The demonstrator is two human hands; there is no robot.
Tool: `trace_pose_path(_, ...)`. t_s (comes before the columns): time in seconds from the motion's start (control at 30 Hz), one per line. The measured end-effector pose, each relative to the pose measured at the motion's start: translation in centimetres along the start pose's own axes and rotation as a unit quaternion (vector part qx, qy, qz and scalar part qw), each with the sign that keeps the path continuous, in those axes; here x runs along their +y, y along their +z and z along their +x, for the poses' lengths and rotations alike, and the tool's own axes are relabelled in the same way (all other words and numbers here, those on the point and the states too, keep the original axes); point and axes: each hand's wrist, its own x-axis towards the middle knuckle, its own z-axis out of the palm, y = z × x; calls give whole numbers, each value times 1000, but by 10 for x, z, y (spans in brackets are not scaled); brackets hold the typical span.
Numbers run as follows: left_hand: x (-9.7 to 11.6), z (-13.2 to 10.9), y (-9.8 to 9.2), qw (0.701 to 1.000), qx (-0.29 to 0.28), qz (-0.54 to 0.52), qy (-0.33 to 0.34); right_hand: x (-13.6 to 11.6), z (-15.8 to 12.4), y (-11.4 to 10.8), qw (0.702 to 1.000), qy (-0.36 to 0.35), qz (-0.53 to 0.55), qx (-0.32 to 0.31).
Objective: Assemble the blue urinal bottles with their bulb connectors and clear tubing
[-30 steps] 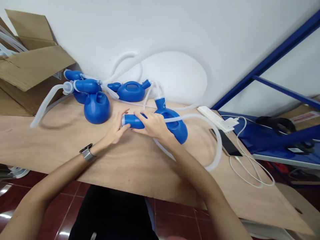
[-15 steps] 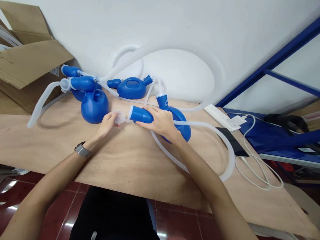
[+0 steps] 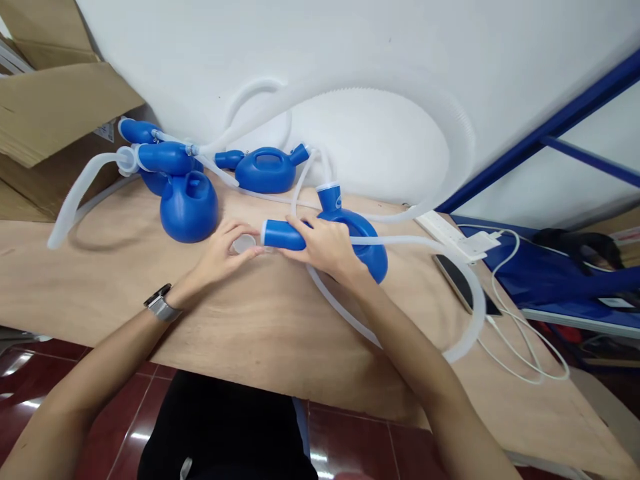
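Observation:
My right hand (image 3: 326, 247) is wrapped round the neck of a blue plastic bottle (image 3: 367, 241) that lies on the wooden table (image 3: 250, 320), its white-rimmed mouth (image 3: 266, 234) pointing left. My left hand (image 3: 221, 254) pinches a small clear round cap (image 3: 243, 243) just left of that mouth, a short gap between them. A clear hose (image 3: 425, 243) runs from the bottle and loops off to the right. A watch sits on my left wrist (image 3: 160, 303).
Other blue bottles (image 3: 189, 207), (image 3: 266, 169) with hoses lie at the back by the wall. An open cardboard box (image 3: 55, 113) stands at the left. A power strip (image 3: 453, 235), a phone (image 3: 457, 280) and a white cable lie to the right, beside a blue metal rack (image 3: 550, 127).
My left hand pulled the clear cap off the bottle's mouth and now holds it just beside the opening. My right hand kept its grip on the neck.

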Motion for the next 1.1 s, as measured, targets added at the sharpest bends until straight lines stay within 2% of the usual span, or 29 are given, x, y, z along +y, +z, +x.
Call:
trace_pose_path(0.1,10,-1,-1,995,-49,-83,-4,-12,-1,3,999,-41,8,1)
trace_pose_path(0.23,9,-3,-3,986,-51,-153,-47,-9,-2,-1,998,-51,24,36)
trace_pose_path(0.33,9,-2,-6,987,-79,-137,-36,-5,-3,-1,997,-62,19,38)
trace_pose_path(0.47,17,1,-12,982,-156,-104,7,-4,-2,-1,993,-113,39,-4)
trace_pose_path(0.57,23,4,-19,974,-188,-122,30,4,-2,-6,987,-152,58,-20)
trace_pose_path(0.67,16,8,-25,961,-234,-141,37,20,-2,-14,984,-172,47,-28)
trace_pose_path(0.73,4,10,-27,960,-249,-127,9,31,-2,-19,987,-153,41,-22)
trace_pose_path(0.77,-3,10,-27,967,-232,-101,-14,36,-3,-21,990,-131,41,-14)
trace_pose_path(0.83,-15,10,-24,987,-147,-14,-62,40,-3,-24,996,-83,45,3)
trace_pose_path(0.9,-21,8,-20,993,-63,61,-79,36,-3,-24,998,-48,43,13)
trace_pose_path(0.93,-21,7,-18,994,-41,73,-75,31,-3,-22,998,-40,43,15)
trace_pose_path(1.0,-16,5,-13,997,-34,31,-62,18,-2,-15,998,-41,48,23)
trace_pose_path(1.1,-5,3,-6,990,-57,-108,-71,-4,-1,0,992,-85,79,47)
